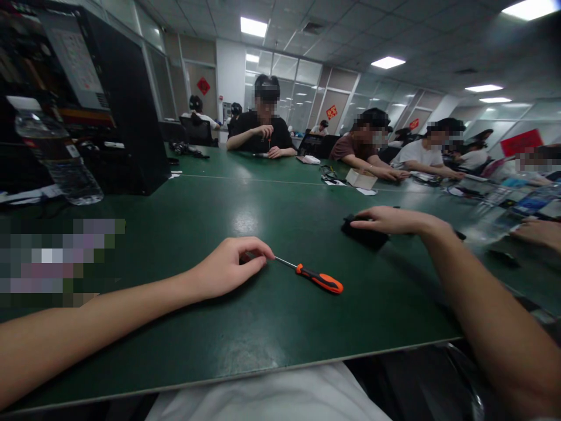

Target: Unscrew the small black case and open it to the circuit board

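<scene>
An orange-and-black screwdriver (319, 279) lies on the green tabletop (263, 327), its handle pointing right and toward me. The curled fingertips of my left hand (232, 263) meet at the tip of its metal shaft, thumb close to the fingers. Farther off to the right, my right hand (388, 220) reaches over a small black object (366, 234) and grips it from above, with the thumb along its near side. That object is dark and partly covered by the hand, so its kind is unclear.
A clear water bottle (65, 158) and an open black computer case (118, 99) stand on the left. Across the table, a person (263, 128) handles a screwdriver. Cables and a small box (360, 178) lie toward the far right. The table's near edge (245, 374) runs before my lap.
</scene>
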Demonstrator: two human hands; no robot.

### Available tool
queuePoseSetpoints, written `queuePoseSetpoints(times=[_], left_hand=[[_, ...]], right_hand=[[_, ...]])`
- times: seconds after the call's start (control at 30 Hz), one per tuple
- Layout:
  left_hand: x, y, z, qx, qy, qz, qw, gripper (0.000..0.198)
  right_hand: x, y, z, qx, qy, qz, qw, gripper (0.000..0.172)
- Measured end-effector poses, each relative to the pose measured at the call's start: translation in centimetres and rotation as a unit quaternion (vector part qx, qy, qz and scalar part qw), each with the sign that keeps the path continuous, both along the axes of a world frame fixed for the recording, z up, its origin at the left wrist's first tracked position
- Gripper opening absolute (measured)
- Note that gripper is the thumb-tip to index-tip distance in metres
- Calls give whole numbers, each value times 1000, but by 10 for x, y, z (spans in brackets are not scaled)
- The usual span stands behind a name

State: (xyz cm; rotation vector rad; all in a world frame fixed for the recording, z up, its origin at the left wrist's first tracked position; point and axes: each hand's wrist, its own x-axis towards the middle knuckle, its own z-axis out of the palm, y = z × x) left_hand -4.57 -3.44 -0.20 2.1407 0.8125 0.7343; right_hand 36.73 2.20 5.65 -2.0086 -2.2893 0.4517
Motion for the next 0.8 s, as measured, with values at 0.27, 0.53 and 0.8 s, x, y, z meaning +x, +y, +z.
queuePoseSetpoints(times=[0.27, 0.53, 0.8], left_hand=[[0, 0, -1, 133, -4, 80, 988, 42], [-8, 18, -4, 209, 71, 165, 961, 60], [-20, 43, -4, 132, 54, 163, 976, 69]], right_hand=[[-103, -26, -21, 32, 124, 290, 948, 72], [-130, -52, -23, 7, 84, 402, 912, 64], [-121, -59, -9, -150, 78, 402, 900, 39]])
